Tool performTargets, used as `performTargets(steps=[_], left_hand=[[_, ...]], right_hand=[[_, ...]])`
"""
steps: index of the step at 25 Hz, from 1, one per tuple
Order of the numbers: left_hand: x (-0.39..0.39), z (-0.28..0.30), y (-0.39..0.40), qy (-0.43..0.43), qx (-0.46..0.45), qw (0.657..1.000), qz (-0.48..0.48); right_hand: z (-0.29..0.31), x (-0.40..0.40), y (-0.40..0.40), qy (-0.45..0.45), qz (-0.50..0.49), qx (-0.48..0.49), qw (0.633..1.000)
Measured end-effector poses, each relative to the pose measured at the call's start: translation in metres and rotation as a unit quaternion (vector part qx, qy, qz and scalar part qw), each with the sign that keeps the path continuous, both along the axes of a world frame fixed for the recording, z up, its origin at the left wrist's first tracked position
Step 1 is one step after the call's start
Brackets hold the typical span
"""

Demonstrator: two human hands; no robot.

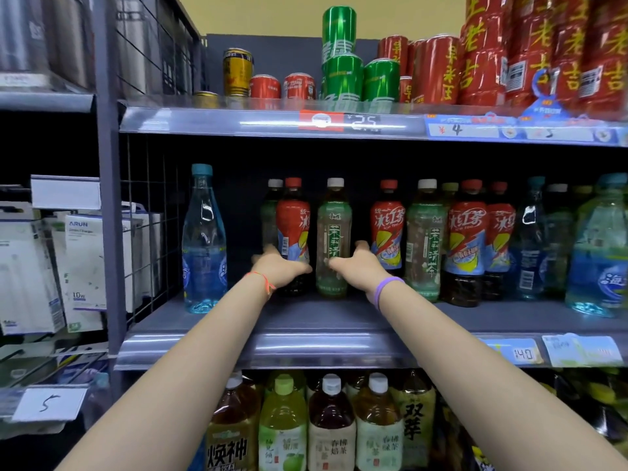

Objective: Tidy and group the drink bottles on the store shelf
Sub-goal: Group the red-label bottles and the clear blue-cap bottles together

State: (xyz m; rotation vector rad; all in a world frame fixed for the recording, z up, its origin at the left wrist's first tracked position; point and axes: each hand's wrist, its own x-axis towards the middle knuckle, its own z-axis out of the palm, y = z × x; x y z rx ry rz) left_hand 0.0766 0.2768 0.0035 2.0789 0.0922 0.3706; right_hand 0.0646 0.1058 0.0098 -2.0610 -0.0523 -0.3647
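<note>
Head view. A grey metal shelf (306, 321) with a clear plastic price rail along its front edge is shown at mid height. Slim plastic drink bottles are stood upright on it. A tall clear blue bottle (204, 239) with a teal cap is placed alone at the left end. Next to the right, a red-labelled bottle (293, 229) with a red cap is held by the left hand (278, 270), whose fingers are curled round its lower body; a green-labelled bottle stands directly behind it. Just beside it, a green-labelled bottle (333, 232) with a white cap and pale tea contents is gripped low by the right hand (356, 266), thumb across the front and fingers wrapped behind. Both forearms are extended straight forward, wrists level; a red string is worn on the left wrist and a purple band on the right. Further right, red and green labelled bottles are mixed in a tight row (441, 239). Glossy metal cans (343, 76) are stacked on the shelf above.
</note>
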Motion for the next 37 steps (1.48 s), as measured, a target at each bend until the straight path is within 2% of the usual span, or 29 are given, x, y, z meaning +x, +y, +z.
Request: performTargets(steps=[3,7,10,13,15,16,17,18,19,20,21,22,24,26,29,32,35,37], left_hand=[[0.001,-0.002,-0.004,-0.022,-0.019,0.999,-0.039],[-0.001,-0.003,-0.007,-0.03,0.013,0.998,-0.053],[-0.001,-0.005,-0.011,-0.042,0.0,0.998,-0.051],[-0.013,0.002,-0.006,-0.033,0.13,0.99,-0.05],[-0.035,0.004,0.003,-0.044,0.249,0.967,-0.023],[-0.048,0.001,0.009,-0.102,0.3,0.948,0.029],[-0.058,-0.005,0.014,-0.203,0.326,0.918,0.1],[-0.068,-0.009,0.018,-0.306,0.316,0.881,0.175],[-0.073,-0.011,0.024,-0.368,0.288,0.85,0.243],[-0.075,-0.011,0.033,-0.376,0.246,0.844,0.292],[-0.074,-0.007,0.043,-0.338,0.196,0.864,0.317],[-0.073,-0.003,0.054,-0.277,0.137,0.899,0.312],[-0.067,0.003,0.072,-0.178,0.02,0.952,0.249],[-0.066,0.002,0.087,-0.165,-0.036,0.969,0.182],[-0.075,-0.004,0.089,-0.202,-0.046,0.975,0.078],[-0.09,-0.007,0.071,-0.208,-0.042,0.977,-0.021],[-0.093,-0.012,0.048,-0.209,0.017,0.978,-0.023],[-0.091,-0.014,0.034,-0.199,0.052,0.979,-0.01]], right_hand=[[0.0,0.003,0.0,0.0,0.01,0.014,1.0],[0.001,0.0,0.0,-0.021,-0.003,-0.012,1.0],[0.004,-0.008,0.001,-0.015,-0.048,-0.139,0.989],[0.006,-0.023,0.003,-0.075,-0.115,-0.245,0.96],[0.006,-0.036,0.008,-0.182,-0.133,-0.232,0.946],[0.004,-0.04,0.013,-0.221,-0.115,-0.196,0.948],[0.003,-0.044,0.018,-0.233,-0.086,-0.161,0.955],[0.001,-0.044,0.025,-0.219,-0.054,-0.138,0.964],[-0.001,-0.044,0.032,-0.186,-0.027,-0.134,0.973],[-0.004,-0.042,0.04,-0.143,-0.007,-0.144,0.979],[-0.005,-0.041,0.048,-0.103,0.008,-0.154,0.983],[-0.005,-0.04,0.053,-0.07,0.018,-0.152,0.986],[-0.002,-0.039,0.057,-0.021,0.031,-0.119,0.992],[0.0,-0.035,0.058,0.004,0.04,-0.097,0.995],[-0.003,-0.028,0.063,0.016,0.082,-0.053,0.995],[-0.005,-0.027,0.072,0.067,0.176,0.084,0.978],[-0.002,-0.043,0.063,0.091,0.235,0.141,0.957],[0.001,-0.054,0.05,0.057,0.185,0.112,0.975]])
